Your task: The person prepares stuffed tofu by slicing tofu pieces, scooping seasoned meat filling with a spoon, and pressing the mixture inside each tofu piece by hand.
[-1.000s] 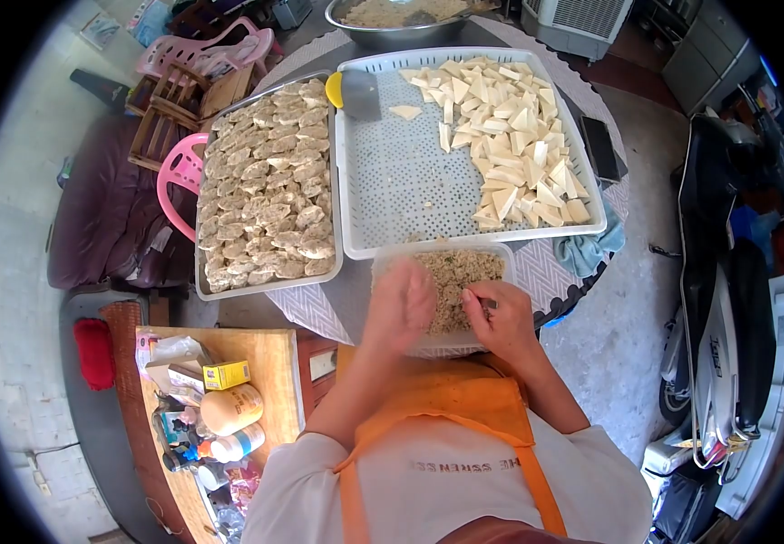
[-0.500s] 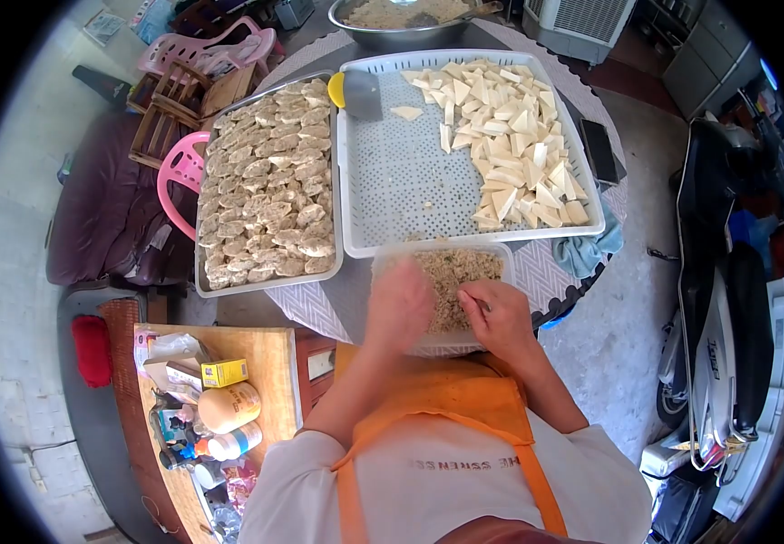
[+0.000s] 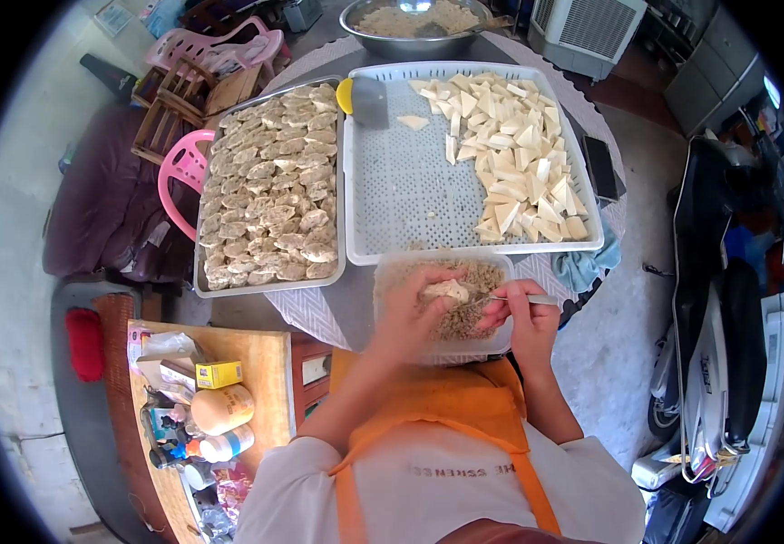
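Note:
My left hand (image 3: 410, 304) is over the left part of a clear plastic tub (image 3: 499, 341) and holds a pale, filled piece (image 3: 446, 290) in its fingers. On the right, my right hand (image 3: 526, 317) grips a metal spoon (image 3: 537, 299), whose tip is close to that piece. Crumbly brown filling (image 3: 461, 324) lies in the tub below both hands. Behind the tub is a white perforated tray (image 3: 392, 181) with many cut pale triangles (image 3: 523, 163) on its right side. To its left, a metal tray (image 3: 345, 218) bears rows of filled pieces (image 3: 269, 190).
A scraper (image 3: 369, 102) with a yellow handle lies in the white tray's corner. Farther back stands a metal bowl (image 3: 414, 43). A phone (image 3: 599, 167) and blue cloth (image 3: 584, 265) are at the right. Bottles (image 3: 223, 410) stand on a wooden cabinet (image 3: 269, 363) at the lower left.
The pale piece and the spoon now show in my hands, which were closed and partly blurred before. My right hand has moved slightly right. The view has shifted a little.

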